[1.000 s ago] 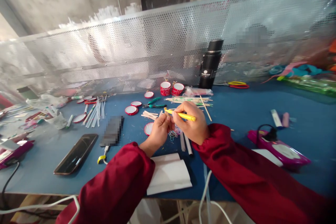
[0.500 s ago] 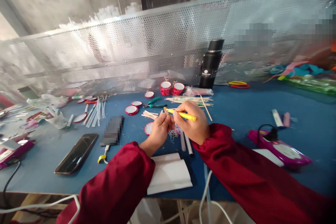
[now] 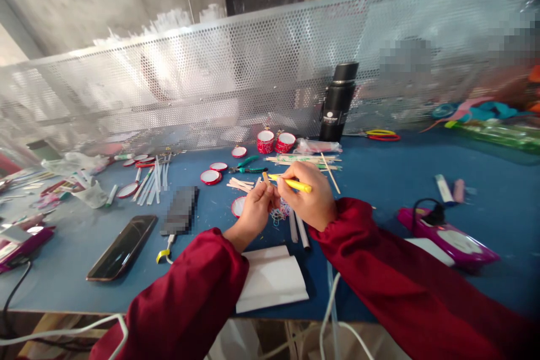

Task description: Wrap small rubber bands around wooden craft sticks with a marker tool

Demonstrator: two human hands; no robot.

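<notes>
Both hands meet above the blue table [image 3: 379, 191]. My right hand [image 3: 307, 197] is closed round a yellow pen-like tool [image 3: 295, 184], whose tip points left at my left fingers. My left hand [image 3: 255, 211] pinches a thin pale wooden stick [image 3: 265, 177], held upright against the tool's tip. A small multicoloured lattice piece [image 3: 279, 215] lies on the table just beneath the hands. Two white tubes [image 3: 297, 229] lie below my right hand. Both sleeves are dark red.
A black flask [image 3: 338, 102] stands at the back by the perforated metal screen. Red-rimmed caps [image 3: 211, 176], green pliers [image 3: 248, 165], loose sticks [image 3: 304, 160], a black phone [image 3: 122, 246], folded white paper [image 3: 272, 278] and a magenta glue gun [image 3: 447, 235] lie about.
The yellow tool and my hands have shifted very slightly; otherwise nothing has visibly moved.
</notes>
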